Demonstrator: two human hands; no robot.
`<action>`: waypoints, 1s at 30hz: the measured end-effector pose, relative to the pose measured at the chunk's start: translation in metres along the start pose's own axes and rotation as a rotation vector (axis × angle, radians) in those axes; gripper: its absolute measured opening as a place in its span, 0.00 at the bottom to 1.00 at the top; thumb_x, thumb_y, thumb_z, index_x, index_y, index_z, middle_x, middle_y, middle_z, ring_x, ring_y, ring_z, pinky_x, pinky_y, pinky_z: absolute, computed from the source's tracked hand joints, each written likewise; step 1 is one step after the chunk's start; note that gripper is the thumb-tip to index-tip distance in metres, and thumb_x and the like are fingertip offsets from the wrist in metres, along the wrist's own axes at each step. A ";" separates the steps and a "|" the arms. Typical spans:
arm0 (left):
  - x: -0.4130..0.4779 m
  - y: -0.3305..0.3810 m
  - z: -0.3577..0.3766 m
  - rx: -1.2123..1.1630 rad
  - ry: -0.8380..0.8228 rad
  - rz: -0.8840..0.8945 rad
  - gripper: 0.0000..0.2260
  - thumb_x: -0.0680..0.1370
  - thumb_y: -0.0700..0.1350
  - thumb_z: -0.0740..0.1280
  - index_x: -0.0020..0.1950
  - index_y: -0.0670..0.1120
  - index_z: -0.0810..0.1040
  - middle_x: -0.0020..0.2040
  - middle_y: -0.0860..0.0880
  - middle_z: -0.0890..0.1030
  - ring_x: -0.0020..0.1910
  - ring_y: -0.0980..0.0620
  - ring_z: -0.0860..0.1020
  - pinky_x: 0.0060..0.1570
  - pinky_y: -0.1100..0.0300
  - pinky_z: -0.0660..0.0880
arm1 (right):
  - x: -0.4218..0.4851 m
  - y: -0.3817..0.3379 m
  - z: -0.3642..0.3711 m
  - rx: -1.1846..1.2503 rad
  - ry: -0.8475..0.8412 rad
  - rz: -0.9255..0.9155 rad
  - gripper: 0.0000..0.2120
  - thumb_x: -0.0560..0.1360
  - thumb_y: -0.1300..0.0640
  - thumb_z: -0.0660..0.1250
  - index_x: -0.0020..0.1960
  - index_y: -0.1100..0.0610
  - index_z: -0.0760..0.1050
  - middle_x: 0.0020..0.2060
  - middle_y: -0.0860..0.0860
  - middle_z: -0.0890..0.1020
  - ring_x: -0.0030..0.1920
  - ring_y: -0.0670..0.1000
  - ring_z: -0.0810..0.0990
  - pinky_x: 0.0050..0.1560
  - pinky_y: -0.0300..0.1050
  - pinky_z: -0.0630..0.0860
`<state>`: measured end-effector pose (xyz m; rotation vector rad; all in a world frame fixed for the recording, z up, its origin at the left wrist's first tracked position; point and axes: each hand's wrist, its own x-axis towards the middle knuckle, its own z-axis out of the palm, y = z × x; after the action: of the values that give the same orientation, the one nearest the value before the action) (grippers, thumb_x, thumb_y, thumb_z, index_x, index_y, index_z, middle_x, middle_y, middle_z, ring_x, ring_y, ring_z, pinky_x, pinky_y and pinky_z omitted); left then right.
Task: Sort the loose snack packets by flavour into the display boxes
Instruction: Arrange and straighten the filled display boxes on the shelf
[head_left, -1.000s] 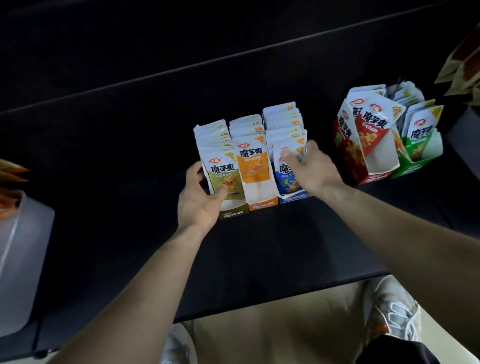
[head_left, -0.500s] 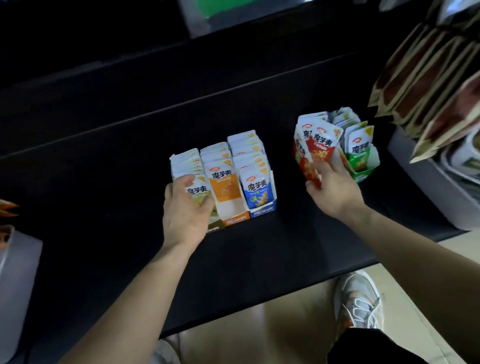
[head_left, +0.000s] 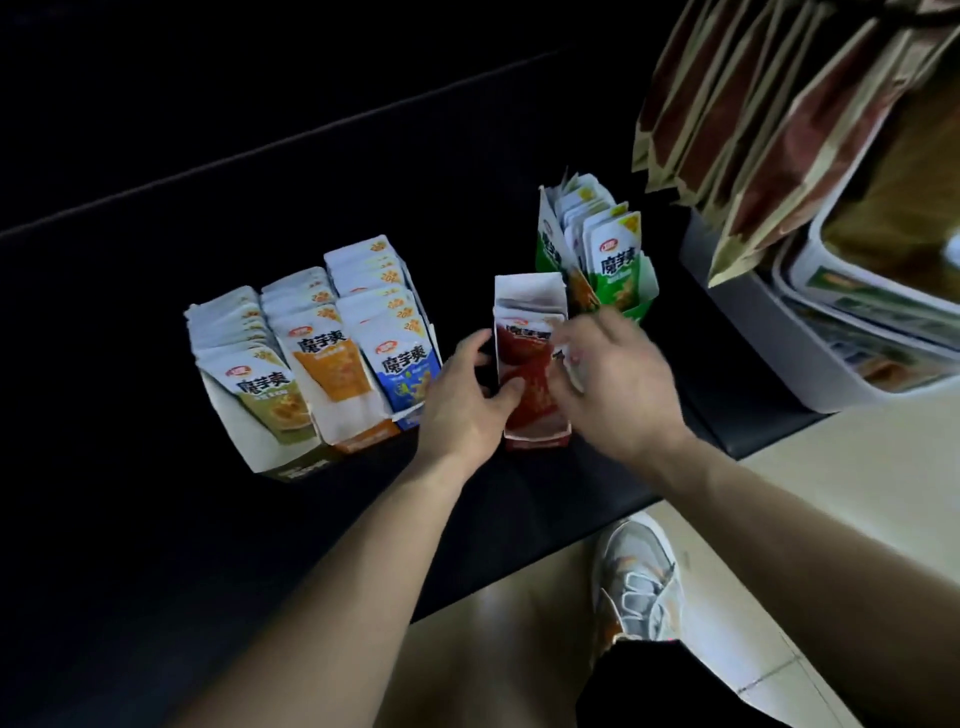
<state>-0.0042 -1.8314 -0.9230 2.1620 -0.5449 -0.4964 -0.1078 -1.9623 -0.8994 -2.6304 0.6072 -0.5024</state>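
Three full display boxes stand side by side on the black table (head_left: 156, 519): an olive box (head_left: 265, 410), an orange box (head_left: 332, 364) and a blue box (head_left: 400, 358). To their right stands a red box (head_left: 530, 364) of red packets. My left hand (head_left: 467, 400) grips its left side, thumb on the front. My right hand (head_left: 618, 379) is blurred at the box's right side, with its fingers on the red packets. A green box (head_left: 608, 265) with green packets stands behind the red one.
A white bin (head_left: 769, 322) of brown-and-gold bags (head_left: 779, 130) fills the right side of the table, close to the green box. The table's front edge runs diagonally below my arms, with the floor and a grey shoe (head_left: 634, 577) beyond it.
My left hand left the olive box and moved right to the red box. The red box has come forward and left, away from the green box, with my right hand still at it.
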 end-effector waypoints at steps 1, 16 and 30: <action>0.000 0.001 0.004 -0.009 -0.007 -0.003 0.27 0.76 0.51 0.72 0.73 0.60 0.68 0.58 0.58 0.78 0.53 0.50 0.81 0.56 0.48 0.79 | 0.005 0.005 -0.002 0.024 0.026 0.065 0.13 0.74 0.53 0.69 0.57 0.55 0.76 0.52 0.54 0.76 0.53 0.57 0.75 0.50 0.49 0.73; 0.011 0.003 -0.003 -0.107 0.010 0.024 0.19 0.79 0.48 0.70 0.70 0.58 0.73 0.54 0.61 0.78 0.44 0.59 0.79 0.43 0.66 0.75 | 0.035 0.002 -0.010 -0.094 -0.026 -0.012 0.14 0.71 0.53 0.75 0.56 0.53 0.79 0.53 0.53 0.78 0.53 0.59 0.77 0.46 0.50 0.75; 0.004 -0.003 0.013 -0.142 -0.060 -0.036 0.27 0.75 0.53 0.73 0.72 0.58 0.68 0.61 0.56 0.79 0.57 0.53 0.80 0.59 0.53 0.77 | 0.085 0.002 0.004 -0.472 -0.292 -0.283 0.24 0.71 0.55 0.70 0.66 0.53 0.72 0.56 0.52 0.80 0.62 0.58 0.72 0.63 0.55 0.65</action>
<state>-0.0070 -1.8396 -0.9337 2.0300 -0.4898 -0.6032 -0.0352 -2.0033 -0.8821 -3.1785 0.2843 -0.0404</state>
